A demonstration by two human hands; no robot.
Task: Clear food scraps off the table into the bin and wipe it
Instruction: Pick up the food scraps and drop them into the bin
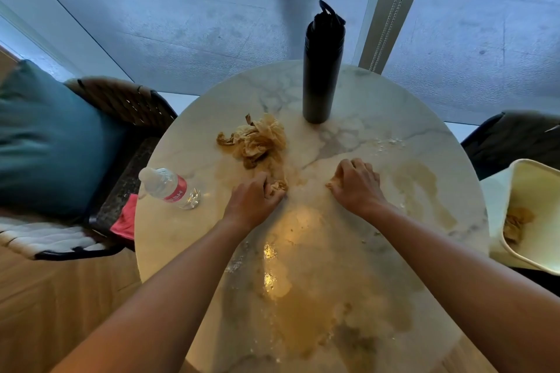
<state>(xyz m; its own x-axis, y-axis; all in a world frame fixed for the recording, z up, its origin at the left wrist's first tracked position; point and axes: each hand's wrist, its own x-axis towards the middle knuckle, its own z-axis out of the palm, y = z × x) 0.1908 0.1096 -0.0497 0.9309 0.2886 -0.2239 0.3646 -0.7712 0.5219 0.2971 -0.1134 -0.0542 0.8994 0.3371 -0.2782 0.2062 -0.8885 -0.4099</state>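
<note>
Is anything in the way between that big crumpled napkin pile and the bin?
Yes, one thing. The right hand rests on the table, roughly between the crumpled napkin pile and the bin off the table's right edge. The black flask stands further back, off that path.

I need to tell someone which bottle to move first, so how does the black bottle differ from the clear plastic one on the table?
The black bottle stands upright near the far edge of the table; the clear plastic bottle lies on its side at the left edge. The black bottle is opaque, tall and has a carry loop on its lid; the clear plastic bottle is see-through, shorter, with a red label and white cap. Neither is touched by a hand.
</note>
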